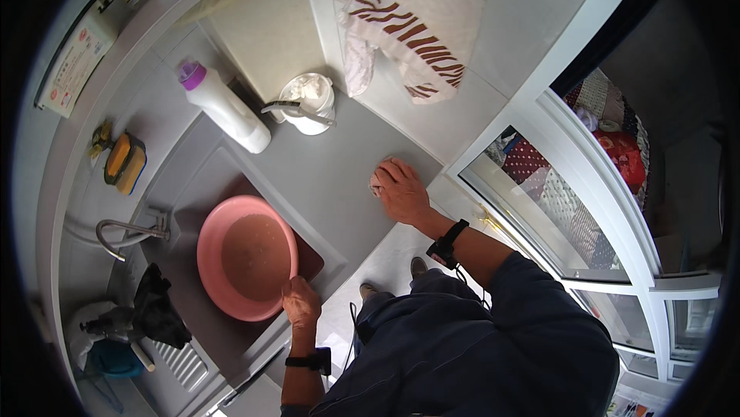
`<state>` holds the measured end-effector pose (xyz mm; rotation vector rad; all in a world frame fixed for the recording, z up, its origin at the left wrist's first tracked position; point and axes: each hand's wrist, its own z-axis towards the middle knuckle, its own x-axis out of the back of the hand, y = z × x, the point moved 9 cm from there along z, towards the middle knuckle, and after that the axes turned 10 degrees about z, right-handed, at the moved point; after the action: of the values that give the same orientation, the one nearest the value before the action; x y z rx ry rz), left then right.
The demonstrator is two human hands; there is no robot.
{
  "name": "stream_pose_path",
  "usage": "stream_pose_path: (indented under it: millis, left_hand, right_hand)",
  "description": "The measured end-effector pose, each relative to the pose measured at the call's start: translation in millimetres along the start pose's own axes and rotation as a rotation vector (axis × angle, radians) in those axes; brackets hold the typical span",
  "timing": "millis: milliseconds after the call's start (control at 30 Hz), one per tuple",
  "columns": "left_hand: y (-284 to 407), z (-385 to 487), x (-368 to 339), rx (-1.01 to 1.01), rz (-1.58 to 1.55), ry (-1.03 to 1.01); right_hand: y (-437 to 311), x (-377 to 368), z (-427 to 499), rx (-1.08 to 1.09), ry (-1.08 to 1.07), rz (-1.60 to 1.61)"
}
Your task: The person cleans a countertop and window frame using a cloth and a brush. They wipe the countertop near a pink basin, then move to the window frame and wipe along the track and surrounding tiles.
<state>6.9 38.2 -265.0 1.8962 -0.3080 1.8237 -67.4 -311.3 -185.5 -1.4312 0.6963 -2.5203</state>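
My right hand (pixel 398 188) presses a bunched pinkish cloth (pixel 374 184) onto the grey countertop (pixel 329 174), near its right end. Most of the cloth is hidden under the palm and fingers. My left hand (pixel 302 302) grips the rim of a pink plastic basin (pixel 208 266) at its lower right side. Cloudy brownish water (pixel 257 258) lies in the basin, which sits in the sink (pixel 191 203). At the counter's back stands a white tub (pixel 309 122) with white contents and a dark-bristled brush (pixel 295 108) across its top. A white bottle with a purple cap (pixel 228 110) is beside it.
A curved metal faucet (pixel 110 238) rises left of the basin. Sponges (pixel 124 162) sit in a wall holder. Black cloth or plastic (pixel 159 307) hangs by the ribbed drainboard (pixel 182 362). A striped towel (pixel 416 29) hangs on the wall, and a white-framed glass door (pixel 543 203) stands at right.
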Motion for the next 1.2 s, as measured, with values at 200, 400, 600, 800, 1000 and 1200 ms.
stream_pose_path:
  millis: [200, 400, 600, 800, 1000, 1200]
  left_hand:
    - [0.5, -1.9, 2.7, 0.014, -0.031, -0.012]
    - [-5.1, -0.6, -1.4, 0.054, -0.055, -0.034]
    - [-6.9, -1.6, 6.0, 0.037, -0.021, 0.118]
    - [-7.8, -5.5, 7.6, 0.085, -0.02, 0.098]
    - [-11.4, -6.5, 7.3, 0.115, 0.024, 0.07]
    - [-10.9, -8.5, 10.8, 0.135, -0.008, 0.11]
  right_hand:
    - [-95.4, -41.0, -13.1, 0.129, -0.11, 0.098]
    - [-166.9, -71.1, -22.3, 0.322, -0.108, 0.195]
    - [-135.3, -67.1, -17.1, 0.312, -0.208, 0.318]
    - [-37.8, -26.5, 16.3, 0.192, -0.104, 0.22]
    - [27.0, -7.9, 38.7, 0.252, -0.175, 0.182]
    - [71.3, 6.5, 36.9, 0.245, -0.226, 0.151]
